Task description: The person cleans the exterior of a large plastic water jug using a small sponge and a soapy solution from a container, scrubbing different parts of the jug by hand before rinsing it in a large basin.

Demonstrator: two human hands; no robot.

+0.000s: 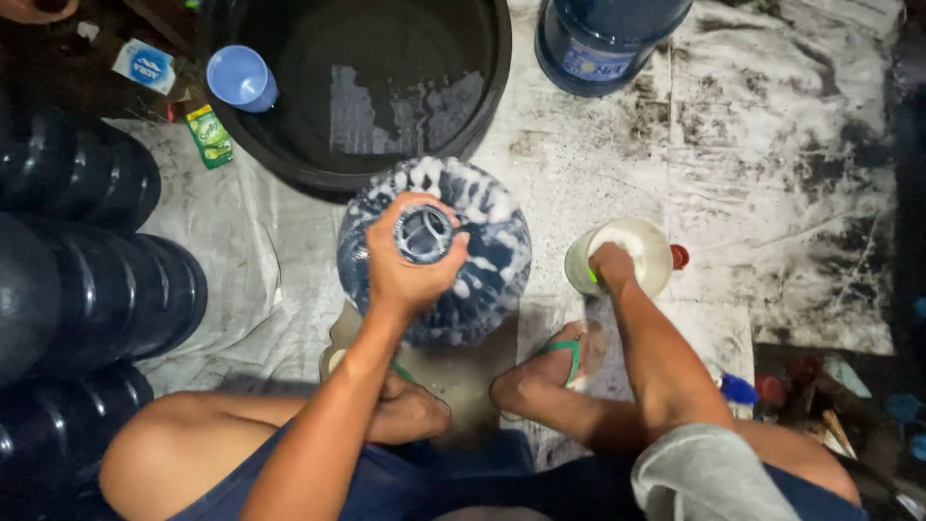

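Your left hand [410, 265] gripped the neck of the soapy blue water jug [434, 256] on the wet floor [772, 164], your right hand [612, 264] dipped, grip unseen, in a white tub [632, 253]; suds could make it slip.

Water-jug washing spot, likely the back of a refill station; work done squatting on the floor. Stained white sheeting [772, 145] covers the ground. Stacked dark blue water jugs [77, 280] at 9 o'clock. Large black tub [482, 106] of water at 12, blue scoop cup [241, 77] at 11. Another blue jug [608, 39] at 1. Soap sachets [209, 135] at 10.
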